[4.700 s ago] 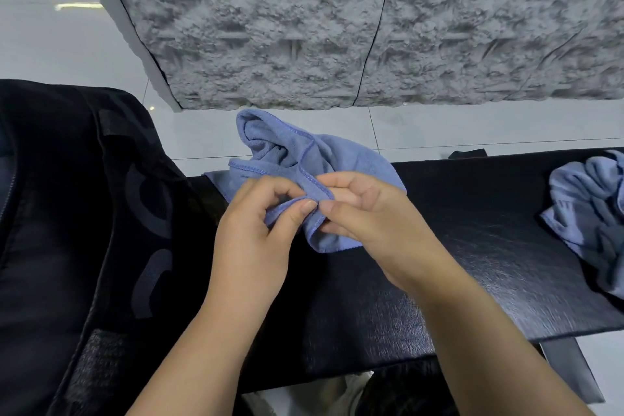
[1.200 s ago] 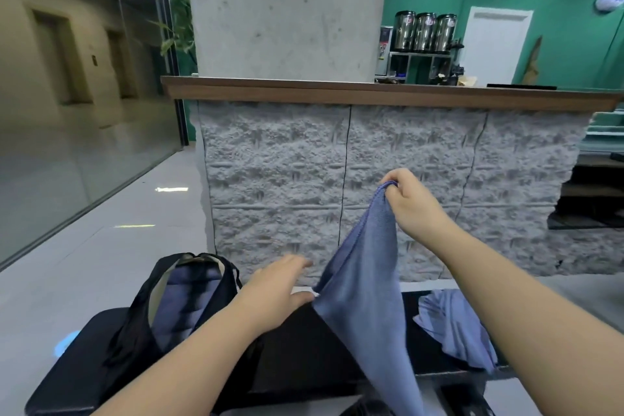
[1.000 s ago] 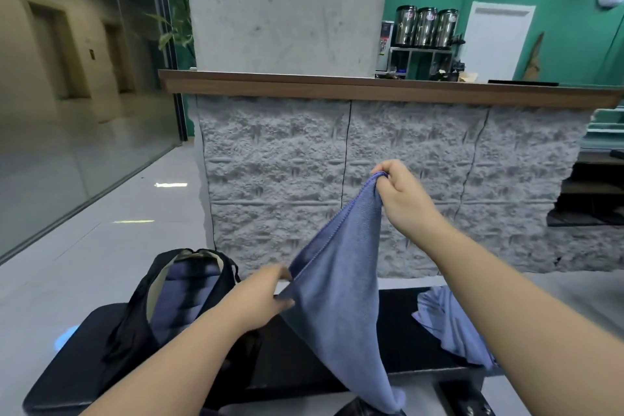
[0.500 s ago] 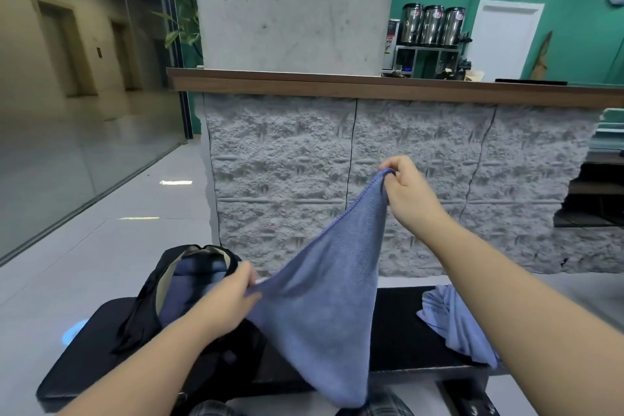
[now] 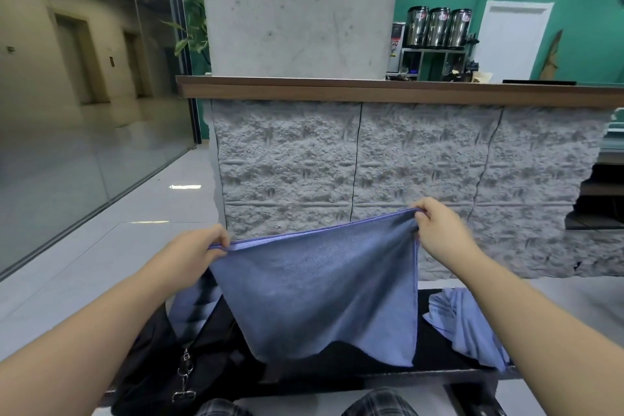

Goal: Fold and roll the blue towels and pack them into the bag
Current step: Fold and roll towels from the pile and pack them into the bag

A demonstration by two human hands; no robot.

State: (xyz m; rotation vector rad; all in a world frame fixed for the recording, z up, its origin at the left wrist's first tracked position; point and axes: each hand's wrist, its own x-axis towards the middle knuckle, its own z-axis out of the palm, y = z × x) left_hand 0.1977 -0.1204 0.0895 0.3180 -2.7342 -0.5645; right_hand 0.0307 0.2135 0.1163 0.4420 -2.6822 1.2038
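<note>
A blue towel hangs spread out in the air above the black bench. My left hand pinches its upper left corner and my right hand pinches its upper right corner, slightly higher. The top edge is stretched between them and the rest droops down. A black bag stands on the bench at the lower left, with blue cloth showing in its mouth. A second blue towel lies crumpled on the bench at the right.
A grey stone-faced counter with a wooden top stands just behind the bench. A concrete pillar rises above it. Tiled floor and a glass wall lie to the left. My knees in checked cloth show at the bottom edge.
My left hand took hold of the towel's free corner and pulled it out to the left. My right hand came down, so the towel now hangs spread wide between both hands.
</note>
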